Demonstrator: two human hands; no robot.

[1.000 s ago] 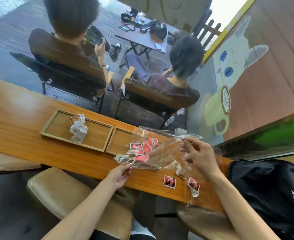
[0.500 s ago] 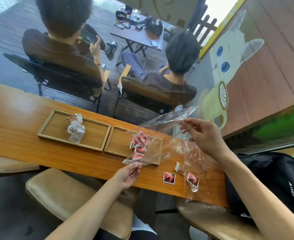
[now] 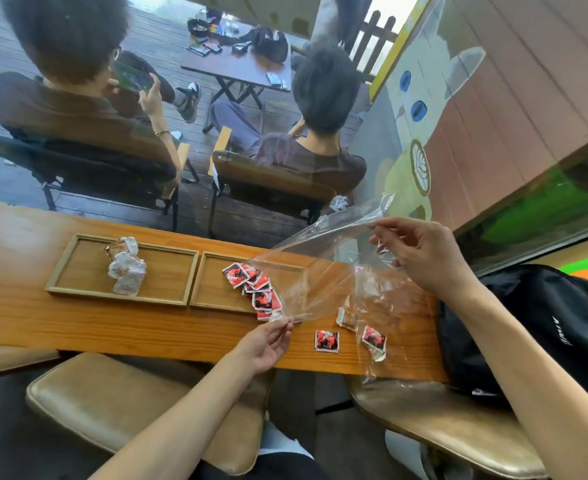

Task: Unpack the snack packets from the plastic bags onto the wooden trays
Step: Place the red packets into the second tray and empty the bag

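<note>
Centre frame: I am tipping the plastic bag (image 3: 320, 271) over the right tray (image 3: 213, 289), left hand (image 3: 263, 344) fingers pinching its lower corner, right hand (image 3: 420, 251) pinching its raised end; red packets (image 3: 254, 289) lying at the bag's low mouth, nearer my left.

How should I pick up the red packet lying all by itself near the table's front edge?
Pinch the red packet by two opposite edges, coming straight down from above. It lies flat on the table, with bare wood on every side, so fingers fit beside it.

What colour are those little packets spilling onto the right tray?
Red small square snack packets with black print and white edges, in the head view.
</note>
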